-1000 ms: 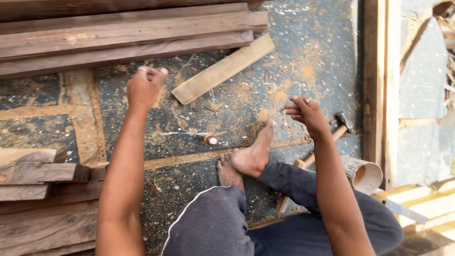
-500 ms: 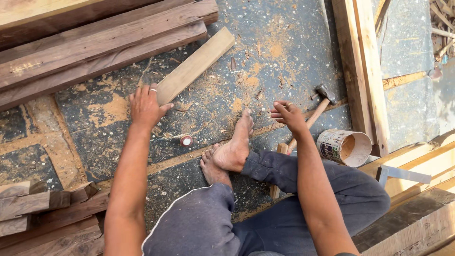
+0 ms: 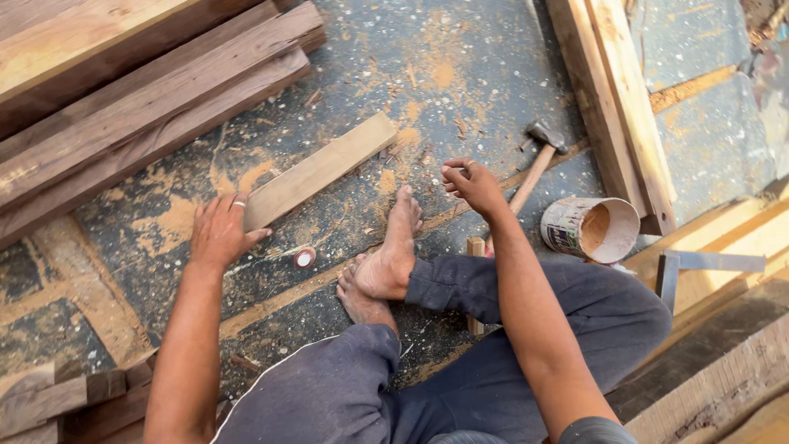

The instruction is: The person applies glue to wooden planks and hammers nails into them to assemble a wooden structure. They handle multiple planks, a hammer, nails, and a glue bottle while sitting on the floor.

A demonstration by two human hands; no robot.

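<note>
Since earlier frame, left hand [image 3: 220, 232] shifted down onto near end of short plank [image 3: 319, 171]; view swung left.

Head view: left hand flat, fingers spread, palm on floor, fingertips touching plank end — nothing gripped. Plank pale, flat, dusty, slanting toward 2 o'clock on sawdust-covered floor [image 3: 460, 74]. Right hand [image 3: 470, 185] loosely curled, hovering empty near hammer [image 3: 534, 160]. Small red-and-white round cap [image 3: 305, 258] at 4 o'clock of left hand. Cylindrical can [image 3: 590, 228] — worn pale label, on its side, sawdust inside — at 4 o'clock of right hand.
</note>
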